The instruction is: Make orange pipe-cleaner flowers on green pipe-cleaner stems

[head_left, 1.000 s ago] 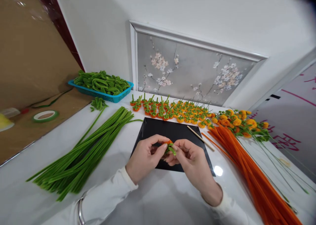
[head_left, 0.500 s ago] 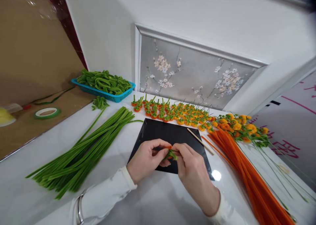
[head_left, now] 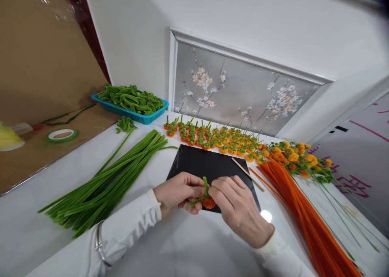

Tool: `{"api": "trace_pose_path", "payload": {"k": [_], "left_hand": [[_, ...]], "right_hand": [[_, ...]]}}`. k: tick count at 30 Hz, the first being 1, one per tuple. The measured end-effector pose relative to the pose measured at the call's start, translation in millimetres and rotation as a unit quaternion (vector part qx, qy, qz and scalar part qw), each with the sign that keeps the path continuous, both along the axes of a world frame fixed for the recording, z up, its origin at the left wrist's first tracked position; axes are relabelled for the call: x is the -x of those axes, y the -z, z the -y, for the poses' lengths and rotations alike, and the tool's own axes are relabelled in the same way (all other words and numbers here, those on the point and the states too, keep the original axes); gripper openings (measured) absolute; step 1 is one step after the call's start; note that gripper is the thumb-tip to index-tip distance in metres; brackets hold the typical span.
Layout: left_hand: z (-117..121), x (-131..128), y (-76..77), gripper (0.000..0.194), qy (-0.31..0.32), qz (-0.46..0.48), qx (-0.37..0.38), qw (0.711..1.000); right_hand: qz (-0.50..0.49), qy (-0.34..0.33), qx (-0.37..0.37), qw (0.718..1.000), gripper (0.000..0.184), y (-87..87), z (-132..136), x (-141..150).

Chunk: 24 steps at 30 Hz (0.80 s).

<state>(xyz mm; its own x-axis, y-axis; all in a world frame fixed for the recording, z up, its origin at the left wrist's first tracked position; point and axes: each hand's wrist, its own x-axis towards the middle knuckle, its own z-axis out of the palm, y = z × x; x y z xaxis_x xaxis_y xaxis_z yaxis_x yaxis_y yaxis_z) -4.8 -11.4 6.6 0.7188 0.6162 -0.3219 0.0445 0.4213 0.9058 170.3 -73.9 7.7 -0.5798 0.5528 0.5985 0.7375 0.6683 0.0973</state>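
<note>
Over the black board [head_left: 188, 159], both hands are closed on a small orange chenille flower [head_left: 208, 203] with green pipe cleaner pieces [head_left: 206, 184] on it. One green end points up between the hands and another runs toward the left fingers. My left hand [head_left: 179, 192] pinches the green part from the left. From the right, my right hand [head_left: 238, 208] grips the flower with curled fingers, which hide part of it. A thin wooden stick [head_left: 247, 173] lies across the board's right edge.
Green pipe cleaners [head_left: 109, 183] lie at left, orange ones [head_left: 300, 212] at right. Behind the board stand rows of small orange and yellow flowers [head_left: 212, 137]. A blue basket [head_left: 130, 117] holds green loops. Stemmed flowers [head_left: 291, 157] lie back right; green tape [head_left: 62, 135] sits far left.
The flower has turned in my fingers: its orange head now faces down and a green end stands up. My right hand has curled further over it. The view has shifted slightly.
</note>
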Motion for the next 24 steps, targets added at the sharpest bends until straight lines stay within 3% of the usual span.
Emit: {"api": "trace_pose_path", "payload": {"k": [2, 4, 7, 10, 12, 13, 16, 18, 20, 24], "left_hand": [[-1.2, 2.4, -1.6, 0.029, 0.015, 0.006, 0.027, 1.000], [-0.8, 2.0, -3.1, 0.029, 0.002, 0.013, 0.004, 1.000], [2.5, -2.0, -4.2, 0.028, -0.057, 0.015, -0.118, 0.991], [7.5, -5.5, -2.0, 0.023, -0.122, -0.014, -0.283, 0.951], [10.7, -6.5, 0.7, 0.021, -0.137, -0.034, -0.377, 0.916], [12.0, -6.7, 2.0, 0.021, -0.135, -0.039, -0.413, 0.900], [14.0, -7.2, 4.1, 0.022, -0.125, -0.055, -0.486, 0.863], [13.8, -7.7, 4.2, 0.021, -0.125, -0.069, -0.499, 0.855], [12.8, -8.3, 4.1, 0.020, -0.122, -0.072, -0.464, 0.875], [11.5, -9.4, 4.3, 0.021, -0.098, -0.040, -0.297, 0.949]], "right_hand": [[0.001, -0.079, -0.024, 0.997, 0.026, -1.2, -4.4, -8.2], [-0.019, -0.110, -0.025, 0.993, 0.022, 1.0, -9.1, -14.6], [-0.176, -0.045, 0.066, 0.981, 0.016, 7.7, -14.0, -18.8], [-0.360, 0.032, 0.255, 0.897, 0.013, 11.3, -13.4, -17.1], [-0.384, 0.044, 0.357, 0.850, 0.021, 9.8, -10.5, -13.6], [-0.375, 0.047, 0.385, 0.842, 0.025, 8.3, -8.8, -11.5], [-0.336, 0.068, 0.390, 0.855, 0.029, 3.5, -4.7, -5.3], [-0.312, 0.069, 0.367, 0.874, 0.025, 1.6, -3.6, -2.9], [-0.280, 0.057, 0.330, 0.900, 0.021, 0.8, -3.3, -2.4], [-0.121, 0.065, 0.206, 0.969, 0.022, 0.2, -3.4, -4.8]]}}
